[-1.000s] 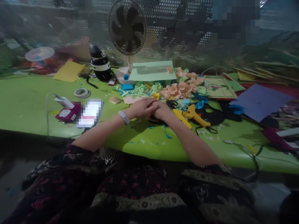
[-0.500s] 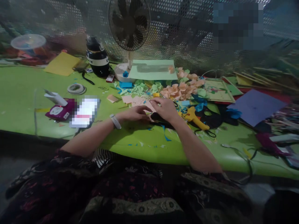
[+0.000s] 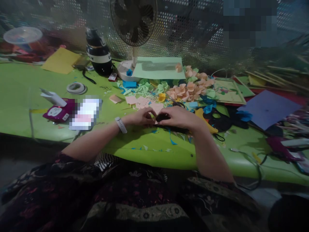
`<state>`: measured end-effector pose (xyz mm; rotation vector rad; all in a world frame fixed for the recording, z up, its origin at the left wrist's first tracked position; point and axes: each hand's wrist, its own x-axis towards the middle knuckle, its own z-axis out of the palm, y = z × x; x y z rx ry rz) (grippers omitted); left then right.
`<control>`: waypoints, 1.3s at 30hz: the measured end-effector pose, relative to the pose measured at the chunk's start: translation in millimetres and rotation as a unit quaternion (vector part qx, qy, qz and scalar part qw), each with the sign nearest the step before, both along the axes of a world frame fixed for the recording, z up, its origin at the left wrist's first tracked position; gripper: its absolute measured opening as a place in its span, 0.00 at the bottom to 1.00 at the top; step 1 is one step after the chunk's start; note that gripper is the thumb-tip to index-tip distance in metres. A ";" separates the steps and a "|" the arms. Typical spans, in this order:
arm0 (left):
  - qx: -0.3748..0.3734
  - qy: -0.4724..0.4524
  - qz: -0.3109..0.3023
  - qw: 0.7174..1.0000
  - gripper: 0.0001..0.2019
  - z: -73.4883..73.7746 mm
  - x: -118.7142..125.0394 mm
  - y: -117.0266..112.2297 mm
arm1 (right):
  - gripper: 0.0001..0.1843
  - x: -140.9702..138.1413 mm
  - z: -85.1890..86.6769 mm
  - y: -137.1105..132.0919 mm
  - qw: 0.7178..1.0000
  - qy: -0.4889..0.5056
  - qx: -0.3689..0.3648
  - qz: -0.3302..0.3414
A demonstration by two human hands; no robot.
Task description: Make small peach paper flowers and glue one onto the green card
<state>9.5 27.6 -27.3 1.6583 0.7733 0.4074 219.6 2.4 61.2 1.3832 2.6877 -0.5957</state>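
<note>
Now, from the head view, my right hand (image 3: 183, 116) is half closed, thumb near and fingers beyond, round a black, smooth-looking, elongated object (image 3: 163, 117) lying low over the table's front middle. My left hand (image 3: 143, 116) curls in at its nine o'clock end, thumb and fingertips close together; whether they pinch anything, I cannot tell.

I judge the object light, stiff and perhaps a little slippery, not fragile; its body under my right palm seems the best place to take hold. The flat pale-pink paper pieces (image 3: 142, 102) just beyond, toward eleven o'clock, should be thin, soft and easily creased, best lifted by an edge.

Counting round from my hands: one black bottle with a white band (image 3: 99, 57) between ten and eleven; one white ring-shaped tape roll (image 3: 70, 87) at ten; one pale-green paper sheet (image 3: 159, 66) at twelve; one purple paper sheet (image 3: 270, 106) at three. The peach folded-paper flowers (image 3: 190, 87) at one o'clock overlap too much to count.
</note>
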 end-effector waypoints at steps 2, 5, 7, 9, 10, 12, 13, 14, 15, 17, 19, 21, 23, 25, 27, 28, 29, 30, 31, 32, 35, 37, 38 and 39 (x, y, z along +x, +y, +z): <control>0.014 0.011 -0.001 1.000 0.12 0.8 1.4 0.0 | 0.15 -0.8 0.4 -0.4 1.000 0.001 0.005 0.003; 0.045 0.019 -0.016 0.999 0.11 2.0 2.4 1.0 | 0.15 -0.8 1.2 -0.7 1.000 0.004 0.012 0.015; 0.058 0.016 -0.023 0.998 0.11 2.8 2.6 1.9 | 0.15 -0.1 1.4 -0.3 0.999 0.000 0.018 0.027; 0.059 0.015 -0.019 0.998 0.11 3.5 2.6 2.5 | 0.15 0.8 1.2 0.5 0.999 -0.008 0.024 0.038; 0.057 0.017 -0.018 0.998 0.11 3.7 2.6 2.5 | 0.15 1.2 1.1 0.9 0.999 -0.012 0.029 0.042; 0.051 0.023 -0.020 0.998 0.11 4.0 2.2 1.9 | 0.15 1.8 1.0 1.7 0.998 -0.019 0.037 0.049; 0.047 0.022 -0.024 0.998 0.10 4.1 1.9 1.4 | 0.16 1.9 1.1 2.1 0.998 -0.021 0.039 0.050; 0.041 0.018 -0.027 0.999 0.10 4.2 1.3 0.9 | 0.16 1.9 1.3 2.4 0.998 -0.023 0.040 0.049; 0.033 0.011 -0.030 0.999 0.10 4.5 0.3 0.8 | 0.16 1.9 1.6 2.6 0.998 -0.024 0.038 0.048; 0.016 0.000 -0.036 0.999 0.11 6.1 -3.2 2.1 | 0.15 2.0 2.0 2.8 0.998 -0.023 0.033 0.042; 0.004 0.008 -0.046 0.999 0.13 9.6 -9.5 6.5 | 0.15 2.4 2.0 2.6 0.999 -0.016 0.030 0.033; 0.006 0.026 -0.043 0.999 0.15 14.9 -18.1 13.2 | 0.15 3.0 1.1 2.3 0.999 -0.008 0.024 0.024; 0.013 -0.006 -0.003 1.000 0.14 21.3 -26.7 19.8 | 0.16 2.8 -0.6 2.2 1.000 0.003 0.023 0.014; 0.012 -0.073 0.028 0.997 0.13 27.6 -32.8 23.6 | 0.18 1.2 -2.2 2.5 0.999 0.042 0.031 -0.005; 0.012 -0.142 0.047 0.989 0.12 32.5 -34.9 23.5 | 0.21 -2.0 -3.4 3.1 0.991 0.122 0.039 -0.034; 0.014 -0.170 0.054 0.984 0.13 34.1 -34.7 22.4 | 0.21 -4.0 -3.9 3.4 0.984 0.169 0.039 -0.049; 0.016 -0.190 0.057 0.980 0.13 35.1 -33.9 20.9 | 0.20 -6.1 -4.5 3.8 0.975 0.209 0.037 -0.062; 0.017 -0.204 0.060 0.977 0.14 35.4 -32.6 19.3 | 0.19 -8.1 -5.3 4.3 0.968 0.240 0.031 -0.071; 0.019 -0.214 0.064 0.975 0.14 35.2 -31.2 18.0 | 0.18 -9.9 -6.6 4.8 0.962 0.262 0.022 -0.076; 0.021 -0.223 0.071 0.972 0.15 34.5 -29.6 17.0 | 0.16 -11.6 -8.2 5.4 0.957 0.281 0.008 -0.079; 0.037 -0.256 0.122 0.958 0.16 30.7 -25.4 16.6 | 0.12 -15.6 -14.9 7.9 0.935 0.339 -0.046 -0.093; 0.040 -0.276 0.157 0.947 0.18 27.6 -23.1 17.4 | 0.11 -17.7 -18.8 9.6 0.917 0.377 -0.051 -0.118; 0.037 -0.280 0.170 0.944 0.20 26.0 -22.1 17.7 | 0.10 -18.5 -20.1 10.4 0.911 0.390 -0.040 -0.130; 0.033 -0.281 0.181 0.942 0.21 24.6 -21.2 17.8 | 0.10 -19.2 -21.0 11.0 0.905 0.402 -0.027 -0.139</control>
